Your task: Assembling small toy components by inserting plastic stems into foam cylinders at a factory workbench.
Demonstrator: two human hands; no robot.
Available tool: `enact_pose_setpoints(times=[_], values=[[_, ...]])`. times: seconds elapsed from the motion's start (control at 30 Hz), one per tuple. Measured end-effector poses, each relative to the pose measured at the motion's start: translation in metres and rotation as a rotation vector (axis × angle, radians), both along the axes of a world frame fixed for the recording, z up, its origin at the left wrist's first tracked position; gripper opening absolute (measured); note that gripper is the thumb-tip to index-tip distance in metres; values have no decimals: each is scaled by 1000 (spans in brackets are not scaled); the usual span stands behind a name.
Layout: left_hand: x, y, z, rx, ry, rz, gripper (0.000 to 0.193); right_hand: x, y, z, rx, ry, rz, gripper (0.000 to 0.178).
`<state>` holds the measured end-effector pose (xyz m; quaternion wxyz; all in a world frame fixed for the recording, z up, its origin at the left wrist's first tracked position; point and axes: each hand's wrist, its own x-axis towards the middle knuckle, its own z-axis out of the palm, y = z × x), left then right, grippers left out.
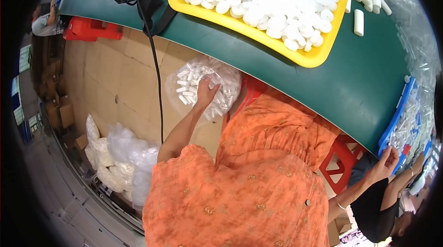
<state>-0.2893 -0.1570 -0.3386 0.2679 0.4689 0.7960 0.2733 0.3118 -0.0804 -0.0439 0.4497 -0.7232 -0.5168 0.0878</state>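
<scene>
My left hand (pixel 206 94) reaches down into a clear plastic bag (pixel 230 78) beside the table's near edge. Its thumb stands apart from the fingers, over a heap of short white cylinders (pixel 187 91); I see none clearly gripped. Far to the right, my right hand (pixel 386 163) is by the corner of a blue tray (pixel 398 115). Its fingers are curled together, and whatever may be between them is too small to make out. Small clear and white parts (pixel 408 124) fill that tray, with a red piece (pixel 406 149) near the hand.
A yellow tray (pixel 318 60) full of white discs (pixel 272 5) rests on the green table (pixel 350 88). Loose white cylinders (pixel 358 22) lie to its right. A black cable (pixel 157 71) hangs over the edge. Filled bags (pixel 110 159) sit on the floor. Another person (pixel 380 210) is at right.
</scene>
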Motion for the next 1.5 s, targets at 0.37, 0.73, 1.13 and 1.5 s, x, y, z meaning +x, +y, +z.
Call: enact_pose_setpoints(times=[0.37,0.73,1.13,1.5], values=[[24,-46,-33,7,440,-835,21,-5,2,4,-11,-30,-11,15],[-69,-40,-12,-287,822,-1226,21,-8,8,4,-1,-84,13,14],[2,-35,12,-221,458,-656,40,-10,9,-3,18,-81,36,13],[-36,5,-34,-276,813,-1286,33,-8,5,0,71,-86,-52,19]])
